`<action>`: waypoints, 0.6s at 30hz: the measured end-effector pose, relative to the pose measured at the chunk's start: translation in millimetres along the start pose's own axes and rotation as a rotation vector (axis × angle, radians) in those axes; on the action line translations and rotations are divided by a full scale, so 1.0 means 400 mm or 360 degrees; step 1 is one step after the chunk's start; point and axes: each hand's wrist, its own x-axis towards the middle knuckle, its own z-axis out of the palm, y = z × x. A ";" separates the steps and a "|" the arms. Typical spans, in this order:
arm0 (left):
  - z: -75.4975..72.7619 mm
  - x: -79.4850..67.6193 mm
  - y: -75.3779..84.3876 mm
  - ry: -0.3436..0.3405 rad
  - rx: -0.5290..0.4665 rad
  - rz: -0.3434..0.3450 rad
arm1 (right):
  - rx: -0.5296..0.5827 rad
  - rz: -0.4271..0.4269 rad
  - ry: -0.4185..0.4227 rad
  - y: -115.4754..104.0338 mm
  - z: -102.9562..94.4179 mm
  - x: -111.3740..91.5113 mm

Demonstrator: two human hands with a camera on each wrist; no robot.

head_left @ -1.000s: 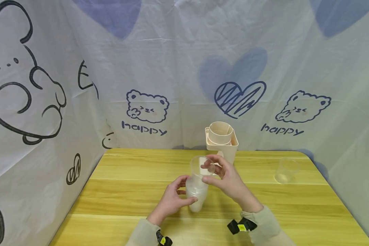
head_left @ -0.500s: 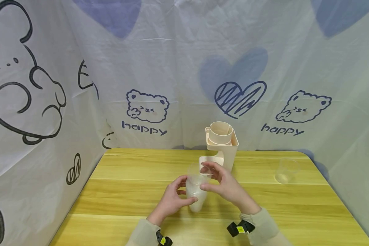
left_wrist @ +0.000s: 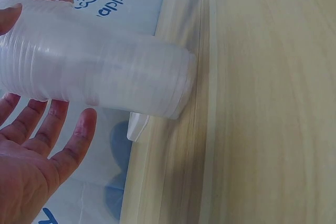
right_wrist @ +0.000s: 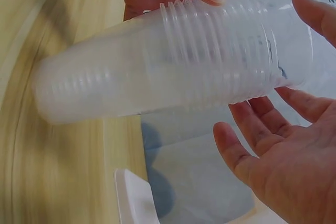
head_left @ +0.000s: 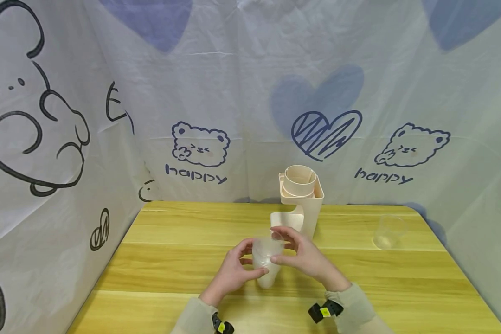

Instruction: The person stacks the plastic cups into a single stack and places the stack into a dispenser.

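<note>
A tall stack of nested clear plastic cups (head_left: 265, 255) stands nearly upright over the table, narrow bases down. My left hand (head_left: 234, 271) grips the stack's side, thumb in front and fingers behind. My right hand (head_left: 305, 257) holds the uppermost clear plastic cup (right_wrist: 295, 38) between thumb and fingers, most of that cup sunk into the stack. In the right wrist view several ribbed rims sit close together below it. The left wrist view shows the frosted lower part of the stack (left_wrist: 131, 74) reaching close to the wood.
Behind the hands stands a beige holder (head_left: 311, 215) with a round beige container (head_left: 299, 181) in its top. One more clear plastic cup (head_left: 387, 234) stands apart at the back right of the wooden table (head_left: 171, 260). A printed cloth (head_left: 250, 93) hangs behind.
My right hand has moved down and slightly left with its cup, which has sunk from above the stack into the top of it. The left hand has stayed in place.
</note>
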 end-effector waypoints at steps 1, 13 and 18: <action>0.000 0.000 0.000 0.0000 0.0001 -0.0003 | -0.0004 -0.0002 -0.0009 0.003 0.000 0.000; 0.002 0.003 -0.003 0.0014 0.0025 -0.0018 | -0.0081 -0.0017 -0.0067 0.020 0.004 0.001; 0.004 0.000 0.017 0.0016 0.0033 -0.0046 | -0.0084 -0.0015 -0.0089 0.026 0.005 0.002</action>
